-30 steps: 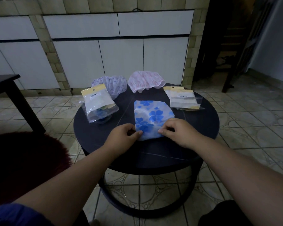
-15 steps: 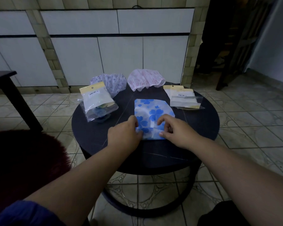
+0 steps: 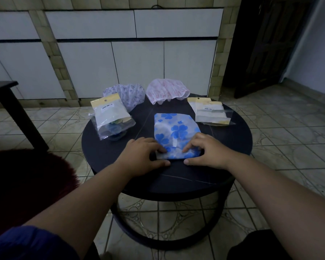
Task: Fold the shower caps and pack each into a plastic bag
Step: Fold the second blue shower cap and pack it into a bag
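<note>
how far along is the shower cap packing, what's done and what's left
Done: one filled plastic bag lies at the table's left. In hand: the left hand and right hand pinch the near edge of the blue flowered cap, mid-fold. Left: the purple-print cap and pink cap are unfolded at the back; the empty bags wait on the right.

A dim tiled room with a round dark desk in the middle.

The desk stands on a ring-shaped base over a patterned tile floor. Behind it runs a wall of white cabinet doors with drawers above, framed by yellowish tile strips. A second dark table shows at the left edge, and a dark red furry cushion lies near the lower left. A dark wooden door stands at the right, beside a pale wall.
</note>
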